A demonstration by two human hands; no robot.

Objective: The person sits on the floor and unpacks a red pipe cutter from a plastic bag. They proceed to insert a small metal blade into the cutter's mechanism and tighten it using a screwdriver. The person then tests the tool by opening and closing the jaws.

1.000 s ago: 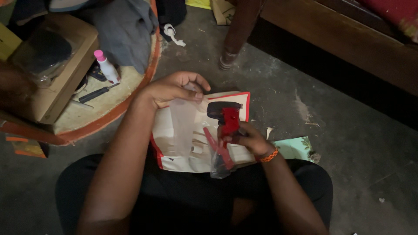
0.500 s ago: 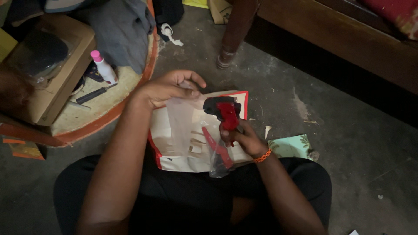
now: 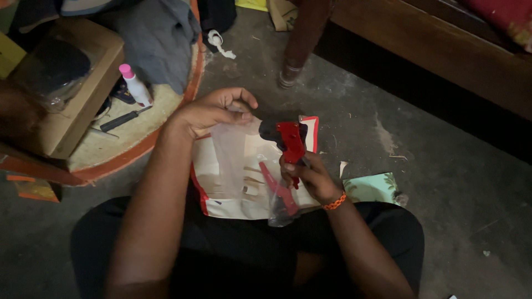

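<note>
My right hand [image 3: 308, 178] grips a red hand tool [image 3: 290, 143] with a black head, held upright over my lap. A second red handle [image 3: 276, 187] of the tool slants down into a dark clear bag [image 3: 279, 210] below the hand. My left hand [image 3: 210, 112] pinches the top edge of a thin clear plastic bag [image 3: 231, 158] that hangs in front of a white card with a red border [image 3: 221, 206]. The card lies on my lap and the floor.
A round orange-rimmed tray [image 3: 138, 141] at the left carries a cardboard box [image 3: 77, 105], a white bottle with a pink cap [image 3: 134, 84], a screwdriver [image 3: 123, 118] and grey cloth [image 3: 155, 36]. A wooden furniture leg [image 3: 299, 44] stands ahead. A patterned paper scrap [image 3: 374, 188] lies right.
My right hand has tilted the red tool a little, so its red side faces up more and the black head shows less. My left hand has barely moved.
</note>
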